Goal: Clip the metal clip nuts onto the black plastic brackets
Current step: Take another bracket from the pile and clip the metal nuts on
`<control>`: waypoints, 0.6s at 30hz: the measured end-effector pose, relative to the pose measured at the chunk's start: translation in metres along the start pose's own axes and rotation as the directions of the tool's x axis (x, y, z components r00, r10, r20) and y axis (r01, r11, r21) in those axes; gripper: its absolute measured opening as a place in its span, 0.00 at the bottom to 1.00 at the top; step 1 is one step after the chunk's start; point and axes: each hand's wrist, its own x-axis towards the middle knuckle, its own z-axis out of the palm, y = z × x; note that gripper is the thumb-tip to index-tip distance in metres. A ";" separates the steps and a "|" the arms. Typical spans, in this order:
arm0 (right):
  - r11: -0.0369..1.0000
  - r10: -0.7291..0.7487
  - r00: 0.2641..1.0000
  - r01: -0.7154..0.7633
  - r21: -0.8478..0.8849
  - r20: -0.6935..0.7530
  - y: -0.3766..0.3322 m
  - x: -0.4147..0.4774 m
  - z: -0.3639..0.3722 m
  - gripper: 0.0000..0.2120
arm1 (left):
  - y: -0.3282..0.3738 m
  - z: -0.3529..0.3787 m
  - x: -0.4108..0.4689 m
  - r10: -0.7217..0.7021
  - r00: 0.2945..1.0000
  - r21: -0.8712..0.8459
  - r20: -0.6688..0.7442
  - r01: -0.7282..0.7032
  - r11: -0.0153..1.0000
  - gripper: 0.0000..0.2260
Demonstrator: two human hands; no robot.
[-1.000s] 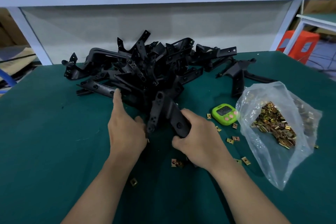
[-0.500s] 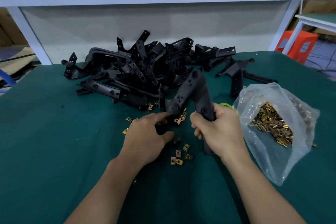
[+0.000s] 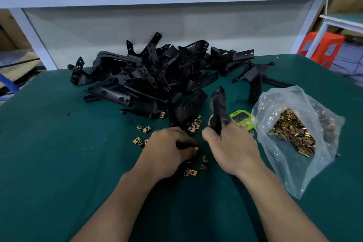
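Head view, bag [image 3: 284, 173] of clip nuts [image 3: 292, 133], right hand [image 3: 233, 143] gripping bracket [image 3: 218, 108], left hand [image 3: 167, 149] curled, hold unclear

Right hand [image 3: 230, 143] grips black bracket [image 3: 218, 104] at its lower end, wrist straight; left hand [image 3: 169, 148] palm-down just left of it, fingers curled, hold unclear.

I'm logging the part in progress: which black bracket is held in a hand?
The bracket that the right hand grips, standing up beside the green timer; the rest lie on the table in the pile behind.
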 end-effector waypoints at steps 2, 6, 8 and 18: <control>0.996 -0.005 1.000 0.003 -0.093 -0.016 0.001 0.000 -0.001 0.11 | 0.001 0.001 -0.002 -0.002 0.998 0.010 -0.057 0.002 1.000 0.05; 0.987 -0.111 0.991 0.102 -0.123 -0.072 0.004 -0.003 -0.003 0.06 | 0.003 -0.001 -0.005 -0.132 0.935 -0.039 -0.329 0.126 0.991 0.06; 0.978 -0.131 0.991 0.125 -0.169 -0.021 0.002 -0.004 -0.002 0.06 | 0.004 -0.002 -0.005 -0.164 0.911 -0.089 -0.379 0.140 0.986 0.05; 0.981 -0.081 0.997 0.082 -0.177 0.014 0.005 -0.002 0.005 0.10 | -0.005 -0.005 -0.003 0.051 0.915 0.336 -0.401 0.095 0.937 0.17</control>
